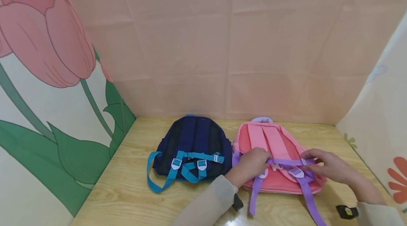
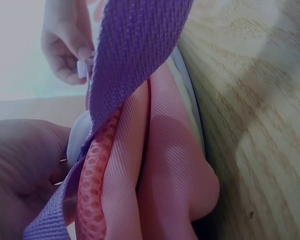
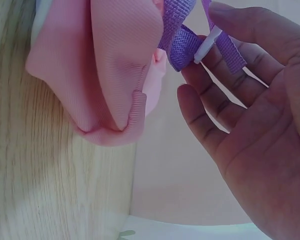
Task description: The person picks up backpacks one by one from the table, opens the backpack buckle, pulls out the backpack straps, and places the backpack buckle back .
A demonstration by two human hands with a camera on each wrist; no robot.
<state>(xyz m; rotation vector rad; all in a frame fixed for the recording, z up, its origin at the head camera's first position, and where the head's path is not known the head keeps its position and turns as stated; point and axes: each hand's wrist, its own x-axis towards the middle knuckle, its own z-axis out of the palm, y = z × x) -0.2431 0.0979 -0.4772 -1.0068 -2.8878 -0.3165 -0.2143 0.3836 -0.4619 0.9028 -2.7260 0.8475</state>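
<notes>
A pink backpack [image 1: 276,143] lies on the table with its padded back and shoulder straps facing up. Across it runs a narrow purple strap [image 1: 284,162], stretched between both hands. My left hand [image 1: 251,164] grips the strap near its left end; in the left wrist view that hand [image 2: 25,165] is partly hidden by purple webbing [image 2: 135,50]. On the other side my right hand [image 1: 332,166] pinches the strap at a pale plastic buckle [image 3: 208,45], between thumb and fingers. Two purple strap tails [image 1: 308,201] hang down the front of the bag, over white adjusters [image 1: 296,173].
Just left of the pink bag lies a navy backpack [image 1: 194,137] with blue straps [image 1: 155,180], one looping out onto the wooden table [image 1: 111,190]. A plain pinkish backdrop [image 1: 222,59] rises behind, with a tulip-printed panel [image 1: 44,42] at left and a flower-printed panel [image 1: 375,120] at right.
</notes>
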